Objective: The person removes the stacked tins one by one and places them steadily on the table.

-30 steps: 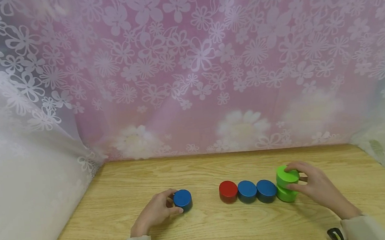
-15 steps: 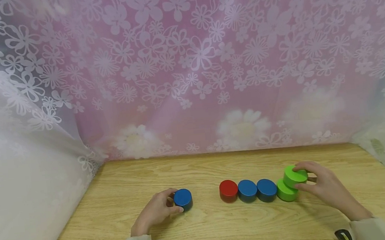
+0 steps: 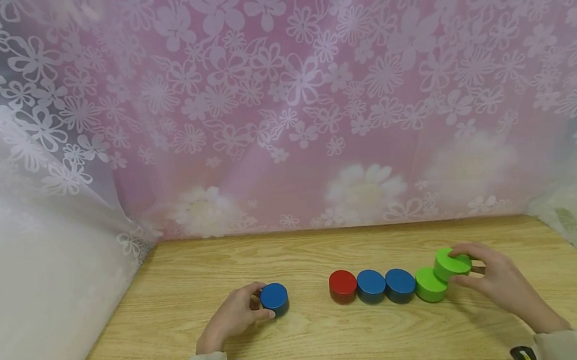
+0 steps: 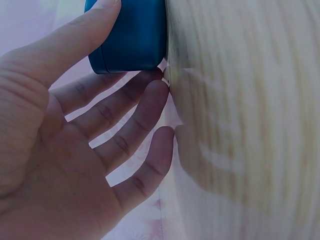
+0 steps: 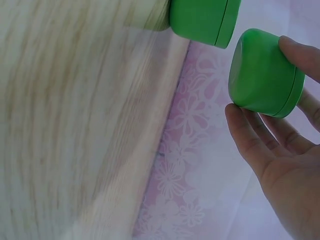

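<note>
My right hand (image 3: 496, 279) pinches a green round tin (image 3: 452, 264) between thumb and fingers. In the right wrist view this tin (image 5: 265, 72) is slightly tilted, a lid seam round it, and raised off the wooden table. Just left of it, a second green tin (image 3: 431, 285) stands on the table, partly overlapped in the head view. On the left side, my left hand (image 3: 236, 316) grips a blue round tin (image 3: 274, 299) resting on the table, thumb on the near side. The left wrist view shows the thumb and fingertips against that tin (image 4: 135, 35).
A red tin (image 3: 343, 286) and two more blue tins, the middle one (image 3: 371, 285) and the right one (image 3: 400, 285), stand in a row with the green one. Behind the wooden table (image 3: 305, 352) hangs a pink flowered curtain (image 3: 272, 118); pale curtains flank both sides.
My right hand has moved right with its green tin, from above the other green tin to beyond its right side. My left hand and the standing tins stay put.
</note>
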`<act>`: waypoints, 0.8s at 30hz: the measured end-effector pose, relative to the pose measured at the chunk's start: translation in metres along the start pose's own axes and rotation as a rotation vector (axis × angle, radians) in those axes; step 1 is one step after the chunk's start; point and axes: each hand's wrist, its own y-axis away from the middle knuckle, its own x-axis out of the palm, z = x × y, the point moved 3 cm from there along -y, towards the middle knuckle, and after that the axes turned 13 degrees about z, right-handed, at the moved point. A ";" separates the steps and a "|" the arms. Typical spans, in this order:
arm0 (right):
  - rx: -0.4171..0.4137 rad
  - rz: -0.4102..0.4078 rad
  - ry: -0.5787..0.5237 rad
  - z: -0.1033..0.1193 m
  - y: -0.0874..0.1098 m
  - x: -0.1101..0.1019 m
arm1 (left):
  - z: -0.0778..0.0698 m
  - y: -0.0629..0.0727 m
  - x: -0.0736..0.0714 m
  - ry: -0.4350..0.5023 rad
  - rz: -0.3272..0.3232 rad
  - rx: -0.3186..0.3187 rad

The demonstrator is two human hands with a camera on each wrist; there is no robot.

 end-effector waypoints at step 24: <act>0.025 0.004 0.018 -0.016 0.011 -0.003 | 0.001 -0.001 0.001 -0.017 0.007 -0.002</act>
